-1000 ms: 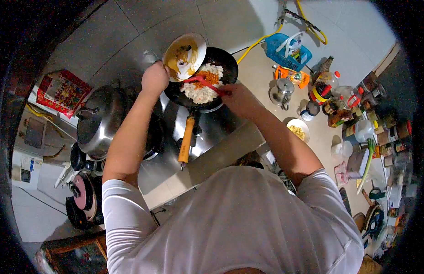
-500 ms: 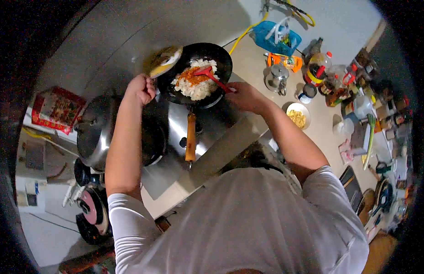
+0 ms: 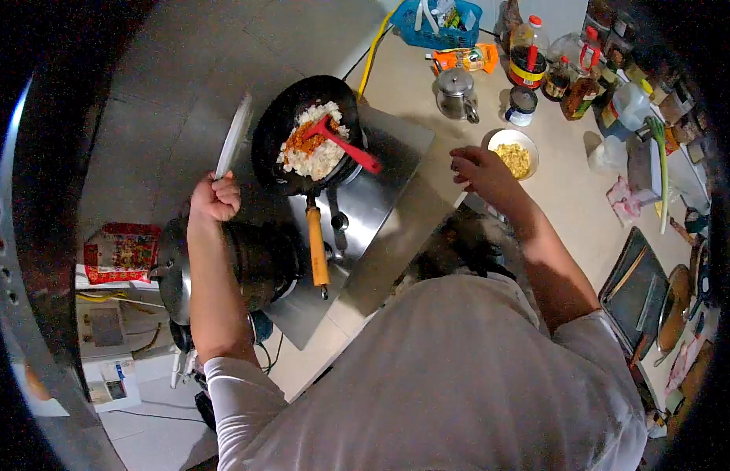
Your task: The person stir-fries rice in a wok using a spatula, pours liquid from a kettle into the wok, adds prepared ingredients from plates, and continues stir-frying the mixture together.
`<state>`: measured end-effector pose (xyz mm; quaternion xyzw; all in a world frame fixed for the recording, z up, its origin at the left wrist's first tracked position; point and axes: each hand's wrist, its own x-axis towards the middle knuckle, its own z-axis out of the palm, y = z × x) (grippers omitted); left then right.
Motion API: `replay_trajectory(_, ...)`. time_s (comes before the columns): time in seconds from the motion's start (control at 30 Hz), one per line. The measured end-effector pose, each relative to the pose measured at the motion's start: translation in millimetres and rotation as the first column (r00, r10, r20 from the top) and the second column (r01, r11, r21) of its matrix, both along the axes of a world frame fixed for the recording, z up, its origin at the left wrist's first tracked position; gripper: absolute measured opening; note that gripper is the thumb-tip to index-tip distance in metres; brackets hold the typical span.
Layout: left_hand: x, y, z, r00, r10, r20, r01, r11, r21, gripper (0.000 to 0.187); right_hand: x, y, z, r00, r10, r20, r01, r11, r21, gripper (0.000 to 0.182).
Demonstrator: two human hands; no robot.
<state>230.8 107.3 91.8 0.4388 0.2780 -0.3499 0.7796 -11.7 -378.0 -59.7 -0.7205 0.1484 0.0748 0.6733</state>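
Note:
My left hand (image 3: pixel 216 197) is closed on the rim of a white plate (image 3: pixel 235 133), which is tipped up and seen nearly edge-on, left of the wok (image 3: pixel 272 145). White rice (image 3: pixel 322 162) with an orange-red sauce (image 3: pixel 303 141) lies in the wok. A red spatula (image 3: pixel 351 150) rests in it, its handle reaching over the right rim, and no hand touches it. The wok's wooden handle (image 3: pixel 318 247) points toward me. Over the counter, my right hand (image 3: pixel 481 169) is empty with its fingers loosely apart, just left of a white bowl (image 3: pixel 532 144) of yellow crumbly food (image 3: pixel 514 159).
A large dark pot (image 3: pixel 259 259) stands left of the wok handle. Behind the bowl are a metal pot (image 3: pixel 457 94), a dark-lidded jar (image 3: pixel 522 106), an orange packet (image 3: pixel 467 57) and a blue basket (image 3: pixel 439 31). Several bottles (image 3: pixel 530 51) line the back right.
My right hand has let go of the red spatula and moved right to beside the bowl. My left hand has tilted the plate upright and drawn it away from the wok. The view has shifted.

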Motion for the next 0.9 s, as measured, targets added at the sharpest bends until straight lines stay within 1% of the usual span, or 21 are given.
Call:
replay_trajectory(0.03, -3, -4, 3, 1.000, -0.001, 0.002, 0.001, 1.000, 0.013, 0.030, -4, -10, -7, 0.998, -0.017, -0.056, 0.019, 1.000, 0.025, 0.040)
replay_trajectory(0.1, -7, -9, 2, 0.996, -0.088, 0.024, 0.090, 0.994, -0.067, 0.029, -15, -28, -16, 0.997, -0.029, -0.066, 0.034, 0.997, 0.066, 0.040)
replay_trajectory(0.17, -9, -10, 2, 0.995, -0.100, 0.023, 0.102, 0.992, -0.071, 0.025, -20, -49, -38, 0.996, -0.042, -0.081, 0.050, 0.994, 0.099, 0.039)
replay_trajectory(0.2, -14, -15, 2, 0.995, -0.071, 0.075, 0.075, 0.996, -0.047, 0.022, -21, -60, -70, 0.997, 0.032, 0.077, -0.032, 0.999, 0.001, 0.039)
replay_trajectory(0.27, -18, -31, -11, 0.987, -0.075, 0.144, 0.086, 0.994, -0.071, 0.019, -36, -78, -118, 0.926, 0.145, 0.349, -0.039, 0.955, -0.293, 0.038)
replay_trajectory(0.3, -17, -35, -14, 0.981, -0.099, 0.165, 0.118, 0.987, -0.109, 0.018, -41, -82, -114, 0.934, 0.155, 0.322, -0.040, 0.941, -0.337, 0.038)
replay_trajectory(0.33, -15, -37, -17, 0.983, -0.064, 0.170, 0.080, 0.993, -0.087, 0.020, -47, -86, -108, 0.941, 0.165, 0.294, -0.043, 0.924, -0.380, 0.038)
replay_trajectory(0.37, -18, -39, -17, 0.963, -0.063, 0.260, 0.087, 0.993, -0.081, 0.021, -49, -88, -100, 0.970, 0.144, 0.194, -0.074, 0.940, -0.332, 0.039)
replay_trajectory(0.4, -15, -41, -17, 0.974, -0.012, 0.226, 0.032, 0.996, -0.087, 0.022, -51, -90, -91, 0.988, 0.125, 0.089, -0.094, 0.954, -0.285, 0.039)
replay_trajectory(0.43, -15, -46, -15, 0.979, 0.045, 0.199, -0.029, 0.996, -0.085, 0.023, -55, -94, -99, 0.990, 0.125, 0.062, -0.102, 0.952, -0.288, 0.040)
replay_trajectory(0.5, -30, -70, -5, 0.970, 0.055, 0.236, -0.041, 0.997, -0.065, 0.025, -66, -105, -110, 0.996, 0.087, 0.002, -0.084, 0.960, -0.266, 0.040)
replay_trajectory(0.57, -36, -87, 0, 0.952, -0.018, 0.305, 0.022, 1.000, -0.011, 0.026, -85, -123, -120, 0.997, 0.049, -0.053, -0.060, 0.967, -0.247, 0.040)
replay_trajectory(0.6, -40, -97, 3, 0.962, -0.037, 0.270, 0.062, 0.994, -0.085, 0.026, -95, -131, -124, 0.991, -0.130, -0.031, 0.113, 0.939, -0.326, 0.038)
replay_trajectory(0.63, -44, -111, 2, 0.970, -0.057, 0.238, 0.098, 0.982, -0.163, 0.027, -104, -140, -128, 0.954, -0.301, 0.010, 0.279, 0.871, -0.403, 0.036)
replay_trajectory(0.67, -62, -145, 12, 0.975, -0.060, 0.215, 0.104, 0.974, -0.200, 0.027, -111, -155, -122, 0.856, -0.513, -0.069, 0.415, 0.760, -0.500, 0.031)
replay_trajectory(0.7, -78, -170, 19, 0.975, -0.074, 0.211, 0.118, 0.972, -0.204, 0.027, -122, -179, -130, 0.801, -0.585, 0.127, 0.517, 0.570, -0.638, 0.029)
replay_trajectory(0.73, -92, -191, 23, 0.972, -0.096, 0.216, 0.138, 0.972, -0.190, 0.027, -137, -210, -144, 0.733, -0.595, 0.329, 0.604, 0.346, -0.718, 0.027)
replay_trajectory(0.77, -107, -211, 22, 0.968, -0.116, 0.222, 0.156, 0.973, -0.172, 0.027, -151, -246, -162, 0.728, -0.620, 0.294, 0.524, 0.225, -0.821, 0.029)
replay_trajectory(0.8, -119, -234, 18, 0.969, -0.164, 0.183, 0.207, 0.947, -0.246, 0.028, -167, -279, -179, 0.708, -0.682, 0.187, 0.342, 0.099, -0.934, 0.035)
replay_trajectory(0.87, -151, -289, 12, 0.975, -0.181, 0.129, 0.203, 0.963, -0.179, 0.024, -188, -318, -188, 0.556, -0.827, 0.084, 0.276, 0.088, -0.957, 0.038)
replay_trajectory(0.9, -164, -317, 7, 0.963, -0.259, 0.074, 0.269, 0.940, -0.208, 0.022, -199, -334, -193, 0.571, -0.820, 0.024, 0.204, 0.114, -0.972, 0.039)
